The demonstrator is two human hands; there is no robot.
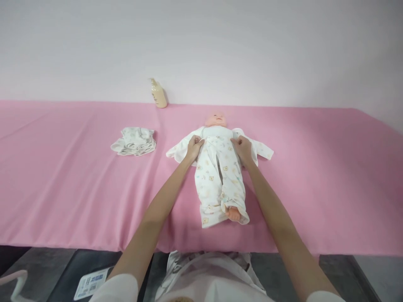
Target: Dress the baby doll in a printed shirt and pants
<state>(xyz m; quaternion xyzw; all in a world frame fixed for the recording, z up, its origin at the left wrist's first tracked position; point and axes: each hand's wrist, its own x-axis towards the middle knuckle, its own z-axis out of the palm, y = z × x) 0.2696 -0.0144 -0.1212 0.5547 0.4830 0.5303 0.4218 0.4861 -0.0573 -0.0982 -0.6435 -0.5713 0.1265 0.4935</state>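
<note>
So I've got a pink-covered table (330, 176) in front of me, its far edge by the pale wall (252, 50) and its near edge just in front of my body. To the right there's a wide stretch of pink all the way to the slanting right edge. The left side runs out of view, with a folded cloth pile (135, 141) sitting partway along and a pump bottle (159, 95) at the far edge.

The doll (216, 120) lies roughly in the middle, head far, legs toward me, cuffs short of the near edge. One foot (233, 213) pokes out of the right cuff. My hands are apart, one each side of its waist: left hand (194, 147) pinching the left side of the patterned pants (209, 176) at the waistband, right hand (243, 149) pinching the right. A white top (183, 147) is spread around the doll, sleeves out both ways.
</note>
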